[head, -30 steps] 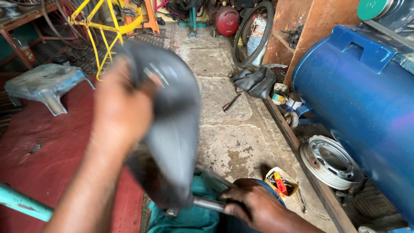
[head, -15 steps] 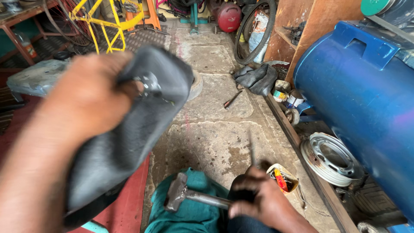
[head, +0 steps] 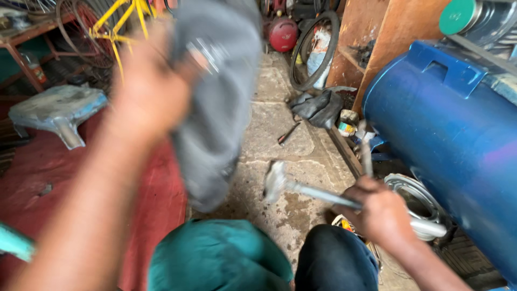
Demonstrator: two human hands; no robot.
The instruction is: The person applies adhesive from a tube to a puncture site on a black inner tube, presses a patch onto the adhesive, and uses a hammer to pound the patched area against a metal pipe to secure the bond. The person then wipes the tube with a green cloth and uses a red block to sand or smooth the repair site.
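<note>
Rubber inner tube [head: 215, 102], grey and blurred, hangs from my left hand [head: 148, 94], which is closed around its upper part near a metal valve. My right hand [head: 382, 213] is wrapped tight round a hammer [head: 301, 188], head pointing left, above the concrete floor [head: 280, 134], beside the blue tank [head: 452, 140] at right.

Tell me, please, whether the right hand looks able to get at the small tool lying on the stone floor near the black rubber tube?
Probably not as things stand: the right hand is full, gripping the hammer, and the small tool lies well beyond it, though the stone floor between looks open.
</note>
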